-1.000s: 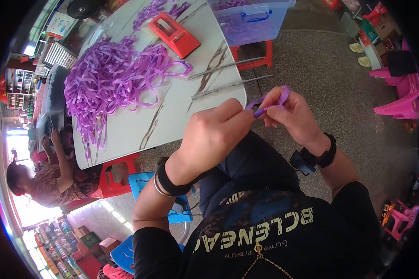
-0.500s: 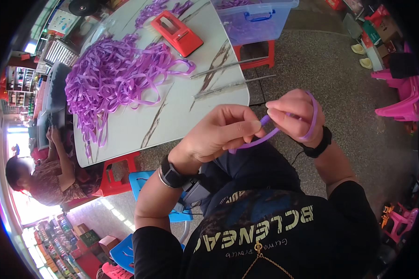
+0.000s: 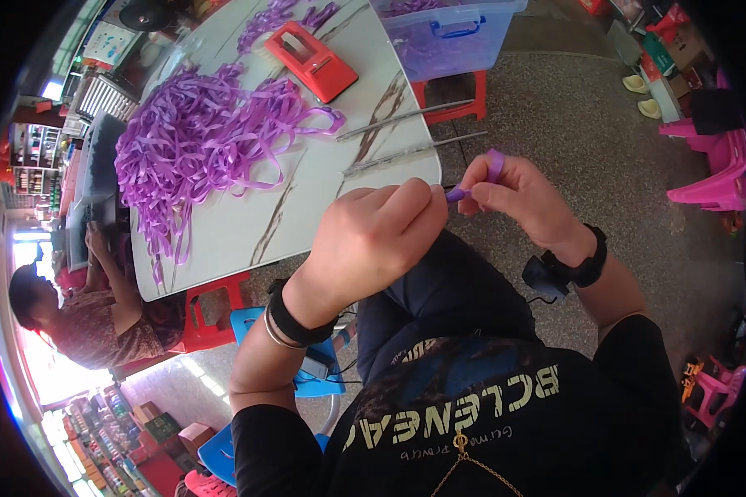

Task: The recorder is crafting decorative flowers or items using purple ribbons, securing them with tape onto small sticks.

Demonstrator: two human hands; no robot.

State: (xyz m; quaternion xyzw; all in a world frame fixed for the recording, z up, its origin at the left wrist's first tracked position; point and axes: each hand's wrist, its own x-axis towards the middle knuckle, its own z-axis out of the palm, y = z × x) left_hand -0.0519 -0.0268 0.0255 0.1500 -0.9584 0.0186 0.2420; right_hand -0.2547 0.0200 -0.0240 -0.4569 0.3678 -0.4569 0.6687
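A purple ribbon [image 3: 495,166] runs between my two hands, just off the table's front right corner. My left hand [image 3: 381,236] is closed on one part of it, the back of the hand turned up so that the fingertips are hidden. My right hand [image 3: 518,199] pinches it close by, with a piece of the ribbon looped over the fingers. On the table a big tangled heap of purple ribbons [image 3: 199,137] lies beyond my left hand. A red tape dispenser [image 3: 312,62] stands behind the heap's right end.
Two thin metal rods [image 3: 406,157] jut over the right edge of the white marbled table [image 3: 307,207]. A clear bin [image 3: 452,37] with more ribbons rests on a red stool [image 3: 464,95]. At the left sits another person [image 3: 91,323]. Pink chairs [image 3: 713,174] stand far right.
My left hand has rolled over, its back now facing up. My right hand has turned, and the ribbon that circled its back is now a short loop at the fingers.
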